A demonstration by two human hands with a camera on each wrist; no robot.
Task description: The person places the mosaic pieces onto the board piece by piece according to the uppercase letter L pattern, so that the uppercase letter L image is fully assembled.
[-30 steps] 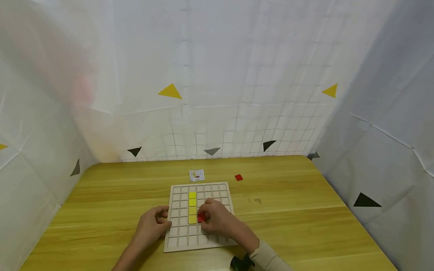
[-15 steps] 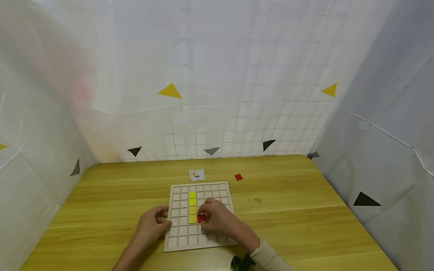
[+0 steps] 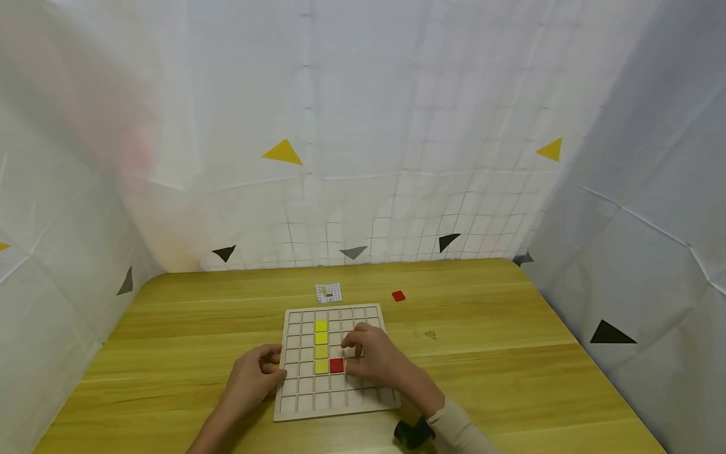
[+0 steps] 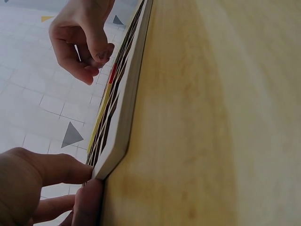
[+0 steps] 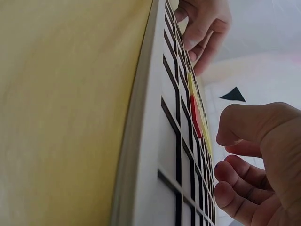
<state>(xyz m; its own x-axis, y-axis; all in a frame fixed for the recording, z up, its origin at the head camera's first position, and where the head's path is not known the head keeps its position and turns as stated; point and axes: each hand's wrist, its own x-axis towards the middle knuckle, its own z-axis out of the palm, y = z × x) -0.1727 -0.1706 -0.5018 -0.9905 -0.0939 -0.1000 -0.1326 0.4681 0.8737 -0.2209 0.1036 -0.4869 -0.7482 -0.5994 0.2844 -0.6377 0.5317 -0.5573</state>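
A pale wooden grid board (image 3: 306, 403) lies on the table, its left edge held by the curled fingers and thumb of my left hand (image 3: 255, 373). In the left wrist view, those fingertips (image 4: 70, 169) meet the board's rim. One column of several yellow tiles (image 3: 321, 338) fills cells left of the board's middle. Beside the lowest yellow tile, a red tile (image 3: 336, 366) sits in a cell. My right hand (image 3: 377, 356) hovers over the board just right of this red tile, thumb and fingers apart and holding nothing.
Behind the board lies a small printed grid card (image 3: 328, 292) with a coloured pattern. A loose second red tile (image 3: 399, 296) is on the wooden table (image 3: 488, 353) at the back right. White sheets (image 3: 363, 126) with triangle markers stand around the table's back and sides.
My right hand has let go of the red tile and drawn slightly right, fingers parted. The red tile stays beside the lowest yellow one. My left hand has not moved.
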